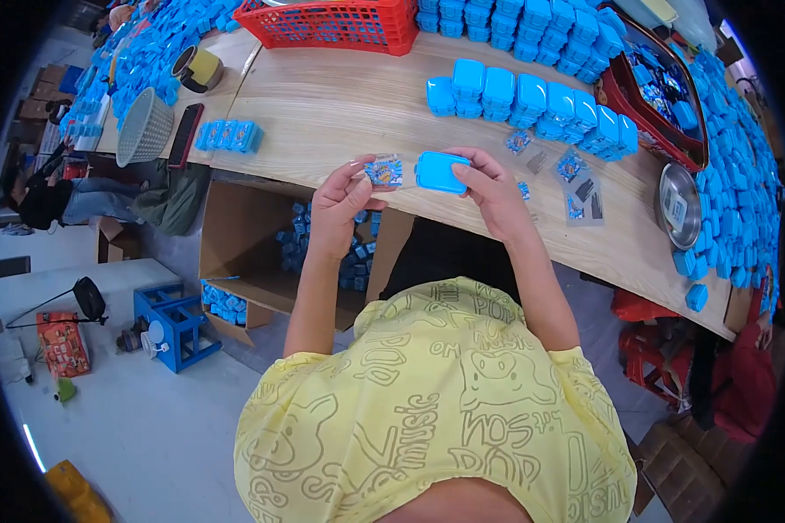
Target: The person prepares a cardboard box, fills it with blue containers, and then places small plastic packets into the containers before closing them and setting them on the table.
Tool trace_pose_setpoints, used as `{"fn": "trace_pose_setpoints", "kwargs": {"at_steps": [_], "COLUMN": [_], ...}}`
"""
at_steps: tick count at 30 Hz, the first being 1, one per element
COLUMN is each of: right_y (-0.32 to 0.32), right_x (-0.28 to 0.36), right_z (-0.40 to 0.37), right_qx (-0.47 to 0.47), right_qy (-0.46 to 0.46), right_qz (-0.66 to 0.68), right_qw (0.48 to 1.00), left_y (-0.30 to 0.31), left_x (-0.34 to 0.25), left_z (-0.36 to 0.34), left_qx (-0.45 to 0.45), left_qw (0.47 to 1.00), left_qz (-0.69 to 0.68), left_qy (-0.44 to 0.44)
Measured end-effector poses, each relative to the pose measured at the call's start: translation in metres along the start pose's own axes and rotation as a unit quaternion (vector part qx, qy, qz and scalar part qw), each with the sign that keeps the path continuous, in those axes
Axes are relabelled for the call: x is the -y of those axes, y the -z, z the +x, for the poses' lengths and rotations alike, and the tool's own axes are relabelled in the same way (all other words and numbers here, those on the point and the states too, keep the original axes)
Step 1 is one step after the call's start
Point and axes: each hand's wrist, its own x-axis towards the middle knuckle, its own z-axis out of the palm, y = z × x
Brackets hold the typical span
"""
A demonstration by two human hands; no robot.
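My left hand (342,202) pinches a small printed sticker (385,172) with a blue and orange picture, held up over the table's front edge. Close to its right, my right hand (490,187) grips a small blue plastic box (441,173), flat face up, thumb on its right end. Sticker and box are a short gap apart. On the table right of my right hand lie clear sticker sheets (572,167) with similar pictures and some grey strips. Behind them stand rows of stacked blue boxes (498,88).
A red basket (327,28), a grey-green basket (146,128) and a mug (198,69) stand farther back. Large heaps of blue boxes (741,174) lie at both sides. A metal bowl (679,207) sits at right. Below the edge, an open carton (244,231) holds blue boxes.
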Motion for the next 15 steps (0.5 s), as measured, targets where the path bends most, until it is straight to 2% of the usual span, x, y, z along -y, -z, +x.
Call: {"fn": "trace_pose_setpoints", "kwargs": {"at_steps": [15], "right_y": [0.0020], "right_x": [0.0021], "right_z": [-0.0049], "right_qx": [0.037], "right_qy": [0.028], "right_qz": [0.000], "right_qw": [0.999], "left_y": [-0.0063], "left_x": [-0.0028], "left_z": [-0.0017], "left_qx": [0.036], "left_qw": [0.998], "left_qz": [0.045], "left_qy": [0.010]}}
